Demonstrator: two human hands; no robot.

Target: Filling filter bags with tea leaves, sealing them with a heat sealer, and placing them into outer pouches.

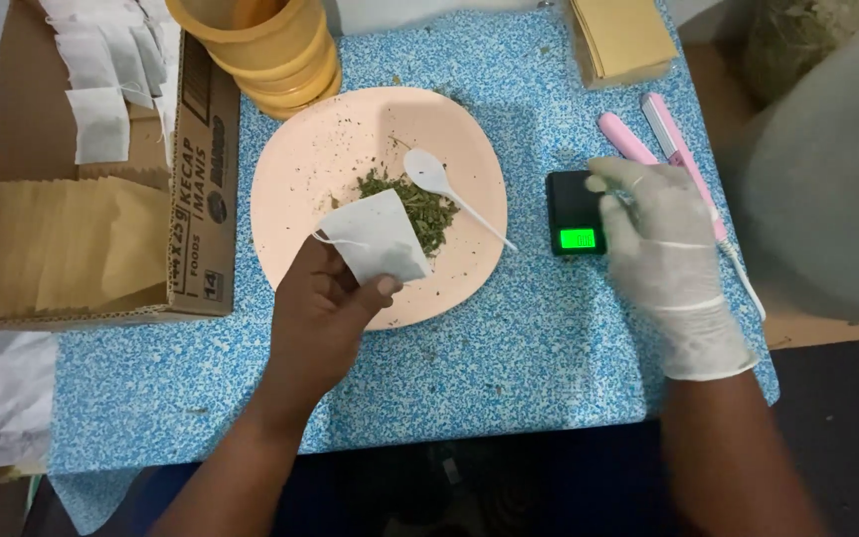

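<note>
My left hand [322,303] is bare and holds a small white tea bag [380,237] over the near part of a pale pink plate [300,149]. A heap of dried green herbs [420,204] lies in the middle of the plate, with a white plastic spoon [439,184] resting on it. My right hand [663,249] wears a white glove and pinches something small above a little black pocket scale [571,199], whose green display [578,239] is lit.
A cardboard box [201,179] at the left holds brown paper envelopes [62,244] and white tea bags [101,70]. Stacked yellow cups [270,50] stand behind the plate. A stack of tan envelopes [623,35] and a pink sealer [663,139] lie at the right on the blue patterned tablecloth [509,338].
</note>
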